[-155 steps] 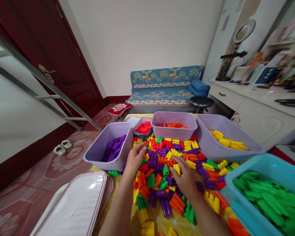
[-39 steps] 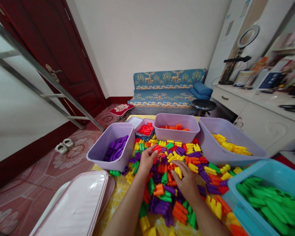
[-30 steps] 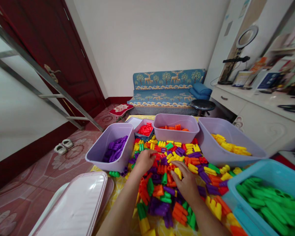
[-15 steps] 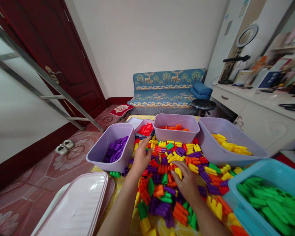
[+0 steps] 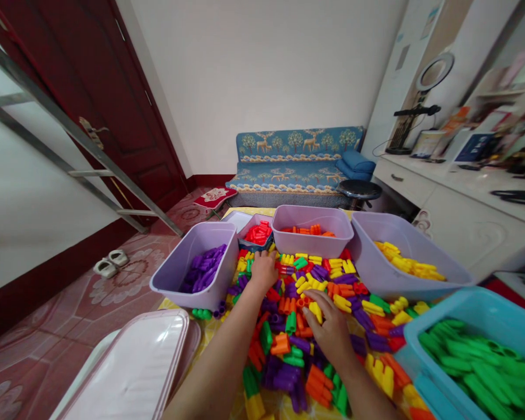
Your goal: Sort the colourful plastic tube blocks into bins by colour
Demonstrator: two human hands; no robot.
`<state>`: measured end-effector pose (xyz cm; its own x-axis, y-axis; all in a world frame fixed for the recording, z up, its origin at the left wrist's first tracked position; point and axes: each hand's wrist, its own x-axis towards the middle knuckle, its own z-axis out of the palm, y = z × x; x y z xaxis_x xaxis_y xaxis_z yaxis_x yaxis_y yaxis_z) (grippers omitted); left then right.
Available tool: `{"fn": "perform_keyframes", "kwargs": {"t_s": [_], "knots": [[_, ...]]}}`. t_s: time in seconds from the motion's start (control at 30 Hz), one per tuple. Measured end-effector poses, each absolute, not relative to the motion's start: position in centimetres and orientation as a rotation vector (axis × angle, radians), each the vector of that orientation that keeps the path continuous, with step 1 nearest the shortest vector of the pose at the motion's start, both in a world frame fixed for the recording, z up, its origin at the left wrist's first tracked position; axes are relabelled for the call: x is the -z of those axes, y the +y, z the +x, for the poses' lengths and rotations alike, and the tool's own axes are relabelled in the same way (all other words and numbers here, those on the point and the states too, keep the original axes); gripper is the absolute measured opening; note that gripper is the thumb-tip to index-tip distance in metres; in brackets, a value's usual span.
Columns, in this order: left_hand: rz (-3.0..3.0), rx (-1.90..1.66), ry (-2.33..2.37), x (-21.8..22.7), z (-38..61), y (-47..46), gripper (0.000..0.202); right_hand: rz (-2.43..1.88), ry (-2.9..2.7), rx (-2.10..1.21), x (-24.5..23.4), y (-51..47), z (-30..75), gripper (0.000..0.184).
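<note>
Curled over, our left hand (image 5: pixel 263 271) hides whether it grips anything, our right hand (image 5: pixel 330 332) lies open over a yellow peg (image 5: pixel 315 312), and haste could flick pegs (image 5: pixel 289 344) into the lilac tub (image 5: pixel 170 280).

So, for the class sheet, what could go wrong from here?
The lilac tub of yellow pieces looks tilted and might slide. The left hand works close to the tub of purple pieces, and could knock it. Red pieces and orange pieces look alike, so might get mixed.
</note>
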<state>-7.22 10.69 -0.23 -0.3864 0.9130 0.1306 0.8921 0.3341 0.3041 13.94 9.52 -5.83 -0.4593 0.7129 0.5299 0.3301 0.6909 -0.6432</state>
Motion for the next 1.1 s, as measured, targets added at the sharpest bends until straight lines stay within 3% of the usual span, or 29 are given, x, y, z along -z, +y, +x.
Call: {"fn": "perform_keyframes", "kwargs": {"t_s": [0.2, 0.47, 0.7, 1.1], "knots": [[1.595, -0.418, 2.529, 0.5, -7.0, 10.8, 0.042, -0.795, -2.064, -0.599, 5.7, 9.5, 13.9, 0.028], [1.649, -0.658, 2.219, 0.4, -6.5, 8.6, 0.032, -0.805, -2.063, -0.601, 5.5, 9.5, 13.9, 0.028], [1.475, -1.313, 1.543, 1.5, -3.2, 5.0, 0.034, -0.933, -2.011, -0.693, 5.5, 9.2, 13.9, 0.042], [1.631, -1.362, 1.758, 2.5, -2.5, 4.5, 0.025, -0.919, -2.029, -0.626, 4.0, 10.2, 13.0, 0.034]]}}
